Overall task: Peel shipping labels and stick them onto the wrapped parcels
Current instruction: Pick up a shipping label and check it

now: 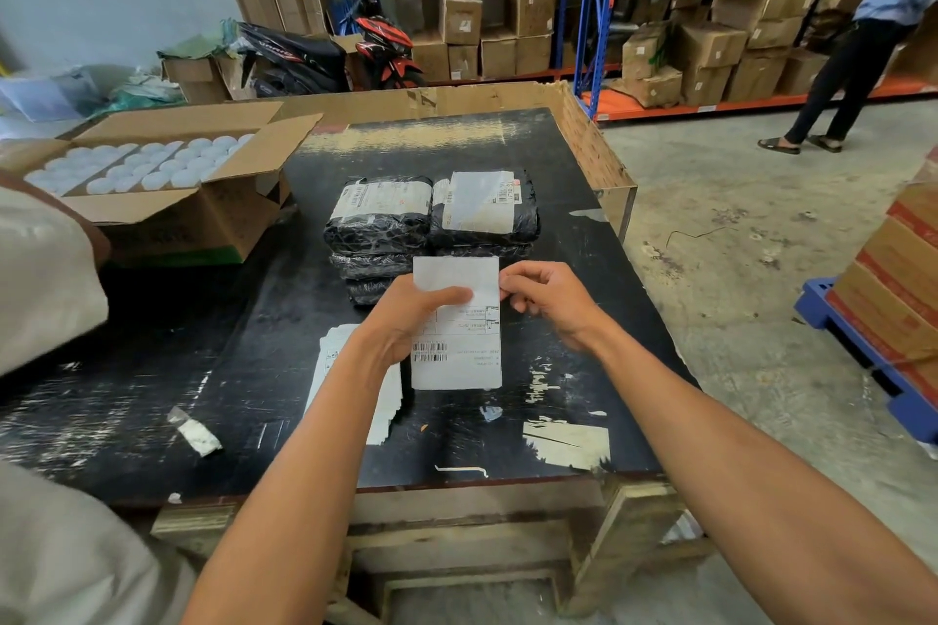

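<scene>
I hold a white shipping label upright over the black table. My left hand grips its left side with the thumb across the front. My right hand pinches its upper right edge. Behind the label stand two stacks of black wrapped parcels: the left top parcel and the right top parcel each carry a label. A stack of further labels lies on the table under my left forearm.
An open cardboard box of white lids sits at the table's left. White sacks crowd the left edge. A blue pallet with boxes stands at right. A person stands by the shelving at back right.
</scene>
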Motion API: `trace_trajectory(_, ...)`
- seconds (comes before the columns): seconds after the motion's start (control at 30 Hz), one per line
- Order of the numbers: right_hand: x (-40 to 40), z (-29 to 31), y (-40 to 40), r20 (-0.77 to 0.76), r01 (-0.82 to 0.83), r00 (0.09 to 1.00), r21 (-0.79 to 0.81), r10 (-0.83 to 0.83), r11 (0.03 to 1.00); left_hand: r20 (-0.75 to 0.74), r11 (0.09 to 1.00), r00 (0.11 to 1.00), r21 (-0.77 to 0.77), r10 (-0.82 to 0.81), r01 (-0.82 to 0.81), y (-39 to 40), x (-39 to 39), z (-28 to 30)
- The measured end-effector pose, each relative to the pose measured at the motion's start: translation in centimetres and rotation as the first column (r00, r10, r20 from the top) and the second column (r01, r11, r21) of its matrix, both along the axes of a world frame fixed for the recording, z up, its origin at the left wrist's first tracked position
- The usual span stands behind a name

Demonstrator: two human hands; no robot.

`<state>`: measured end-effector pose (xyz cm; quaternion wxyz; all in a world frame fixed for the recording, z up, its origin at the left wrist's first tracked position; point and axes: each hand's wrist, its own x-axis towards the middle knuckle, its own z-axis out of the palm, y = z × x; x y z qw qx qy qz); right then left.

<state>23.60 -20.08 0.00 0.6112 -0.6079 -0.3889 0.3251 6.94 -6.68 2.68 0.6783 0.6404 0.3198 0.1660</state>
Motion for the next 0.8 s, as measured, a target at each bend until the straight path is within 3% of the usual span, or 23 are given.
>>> trace_trajectory(0.5,-0.16,0.01,0.00,0.120,-0.023,0.992,-0.043,0.028,0.999,-0.028,1.000,1.000,0.015,0.004,-0.003,0.49,0.01,-0.13)
trace_trajectory(0.8,-0.52,0.78,0.04,-0.233,-0.133,0.961,0.072,0.146,0.989,0.115,0.962,0.987,-0.237,-0.111,0.136,0.09,-0.32,-0.35)
